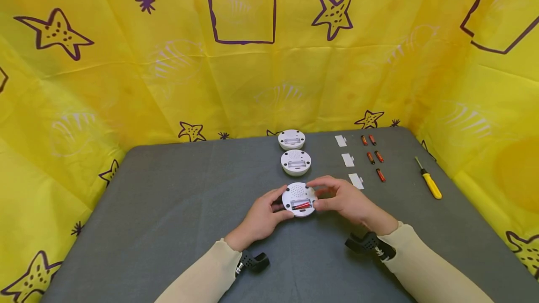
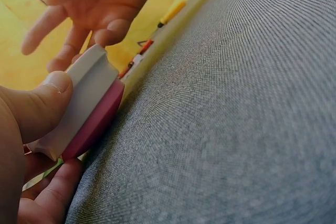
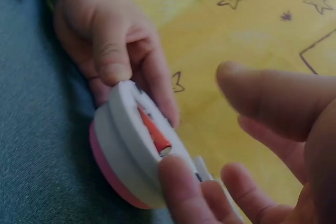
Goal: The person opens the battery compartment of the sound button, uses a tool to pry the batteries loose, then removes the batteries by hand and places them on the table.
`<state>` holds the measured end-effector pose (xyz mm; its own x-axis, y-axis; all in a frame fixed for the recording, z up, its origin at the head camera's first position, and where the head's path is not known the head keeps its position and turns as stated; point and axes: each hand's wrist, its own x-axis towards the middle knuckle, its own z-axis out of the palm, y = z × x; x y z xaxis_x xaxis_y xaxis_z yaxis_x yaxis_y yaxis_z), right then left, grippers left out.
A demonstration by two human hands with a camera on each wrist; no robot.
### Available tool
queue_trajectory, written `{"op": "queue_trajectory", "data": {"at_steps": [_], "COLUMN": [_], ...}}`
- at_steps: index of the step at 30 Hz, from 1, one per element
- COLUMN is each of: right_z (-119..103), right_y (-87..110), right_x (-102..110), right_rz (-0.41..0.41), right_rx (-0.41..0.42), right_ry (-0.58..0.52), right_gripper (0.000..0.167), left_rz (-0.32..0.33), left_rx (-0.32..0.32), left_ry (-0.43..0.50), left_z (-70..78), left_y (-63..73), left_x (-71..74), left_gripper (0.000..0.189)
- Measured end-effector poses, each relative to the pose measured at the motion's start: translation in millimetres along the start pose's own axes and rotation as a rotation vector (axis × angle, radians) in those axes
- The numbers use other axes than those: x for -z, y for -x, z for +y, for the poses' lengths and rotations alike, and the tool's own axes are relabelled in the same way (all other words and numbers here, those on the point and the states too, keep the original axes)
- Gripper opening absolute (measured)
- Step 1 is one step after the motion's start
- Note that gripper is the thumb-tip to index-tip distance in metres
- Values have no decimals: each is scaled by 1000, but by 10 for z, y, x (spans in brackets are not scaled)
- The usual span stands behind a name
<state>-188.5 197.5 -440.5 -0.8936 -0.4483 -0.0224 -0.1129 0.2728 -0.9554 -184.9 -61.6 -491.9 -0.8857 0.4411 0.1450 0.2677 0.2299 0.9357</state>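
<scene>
A round white device [image 1: 298, 191] with a pink underside [image 2: 100, 121] has its battery compartment facing up. One red battery [image 1: 301, 205] lies inside it, and the other slot shows bare. My left hand [image 1: 264, 212] grips the device by its left edge, thumb [image 2: 44, 103] on the white rim and fingers beneath. My right hand [image 1: 343, 198] is at the device's right edge, fingers spread and loosely bent. In the right wrist view its thumb [image 3: 268, 93] is raised away, and one fingertip [image 3: 181, 187] is close to the battery's end; contact cannot be told.
Two similar white devices [image 1: 296, 162] [image 1: 291, 139] stand behind. Right of them lie three white battery covers [image 1: 355, 181], several red batteries [image 1: 381, 175] and a yellow-handled screwdriver [image 1: 432, 186]. Yellow patterned cloth [image 1: 236, 88] surrounds the grey tabletop [image 1: 177, 200].
</scene>
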Motion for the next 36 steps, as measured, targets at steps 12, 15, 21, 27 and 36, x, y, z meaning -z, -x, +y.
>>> {"op": "queue_trajectory", "data": {"at_steps": [12,15,21,27,36], "right_z": [34,51,62,78,55], "right_y": [-18,-22,-23,-24,-30], "right_x": [-133,-151,-180,-191,-203], "right_rz": [67,72,87,86,75], "right_rx": [84,107,158,199,221], "right_ry": [333,346,414,470,532], "right_gripper": [28,25,21,18,11], "left_rz": [-5,-6,-6,-8,-2], "left_rx": [11,9,4,5,-25], "left_ry": [-13,-19,-33,-39,14], "left_z": [24,34,51,42,133], "left_y": [0,2,15,13,35], "left_x": [-2,3,1,-6,-9], "left_gripper": [74,74,73,74,71]}}
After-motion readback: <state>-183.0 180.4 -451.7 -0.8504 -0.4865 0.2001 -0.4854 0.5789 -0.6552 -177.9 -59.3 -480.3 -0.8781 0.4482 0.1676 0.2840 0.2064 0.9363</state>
